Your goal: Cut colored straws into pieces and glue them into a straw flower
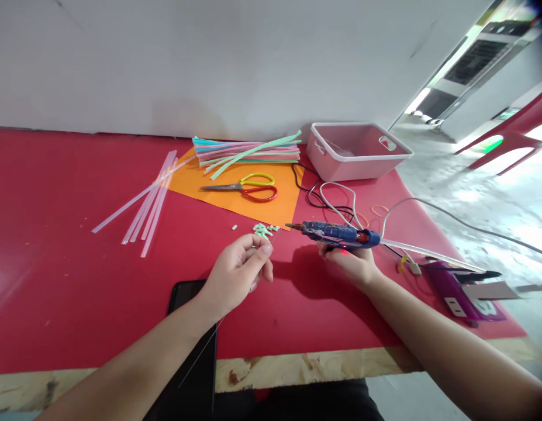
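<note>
My right hand (352, 264) is wrapped round the handle of a blue glue gun (336, 232), its nozzle pointing left and a clear glue stick (428, 253) poking out of its back. Thumb and fingers of my left hand (244, 269) pinch a thin wire (200, 355), whose long end trails down toward the table's front edge. The nozzle is a little right of these fingertips, apart from them. Just behind my left hand lies a small heap of short pale green pieces (262, 230), with one piece (234, 227) off to the left.
Scissors (242, 187) and a bundle of coloured strips (248, 153) lie on an orange sheet (282, 204). Clear glue sticks (150, 202) are at left, a pink basket (354, 164) at back right. Cords (318, 199) run near a purple power strip (455, 292). A black phone-like slab (196, 345) lies under my left forearm.
</note>
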Motion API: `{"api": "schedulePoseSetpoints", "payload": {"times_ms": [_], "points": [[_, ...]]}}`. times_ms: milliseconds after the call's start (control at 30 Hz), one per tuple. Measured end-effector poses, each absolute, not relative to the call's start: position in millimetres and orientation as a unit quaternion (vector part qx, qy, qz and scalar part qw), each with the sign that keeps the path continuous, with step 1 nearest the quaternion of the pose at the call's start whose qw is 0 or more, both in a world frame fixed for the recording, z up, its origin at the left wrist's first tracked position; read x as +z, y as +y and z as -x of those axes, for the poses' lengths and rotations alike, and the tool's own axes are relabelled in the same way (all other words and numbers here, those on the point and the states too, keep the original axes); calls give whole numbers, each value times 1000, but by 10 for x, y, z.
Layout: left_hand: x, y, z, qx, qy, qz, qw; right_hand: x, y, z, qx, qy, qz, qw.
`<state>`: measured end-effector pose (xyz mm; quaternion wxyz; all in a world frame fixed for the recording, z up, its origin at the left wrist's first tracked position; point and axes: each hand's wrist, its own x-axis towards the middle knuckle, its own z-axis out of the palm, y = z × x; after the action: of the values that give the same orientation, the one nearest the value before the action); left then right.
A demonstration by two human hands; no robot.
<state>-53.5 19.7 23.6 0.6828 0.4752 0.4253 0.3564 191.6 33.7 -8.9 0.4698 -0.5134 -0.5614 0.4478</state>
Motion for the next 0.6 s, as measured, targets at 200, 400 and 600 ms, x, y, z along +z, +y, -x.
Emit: {"api": "schedulePoseSetpoints", "payload": {"times_ms": [200,400,600], "points": [[230,177,542,355,432,-516,649,-119,345,-1958,429,-561,523,477],[234,170,555,350,435,-535,634,-188,333,-1993,428,-557,527,479],[216,173,560,353,429,-545,628,-214,343,-2022,439,-564,511,478]]}}
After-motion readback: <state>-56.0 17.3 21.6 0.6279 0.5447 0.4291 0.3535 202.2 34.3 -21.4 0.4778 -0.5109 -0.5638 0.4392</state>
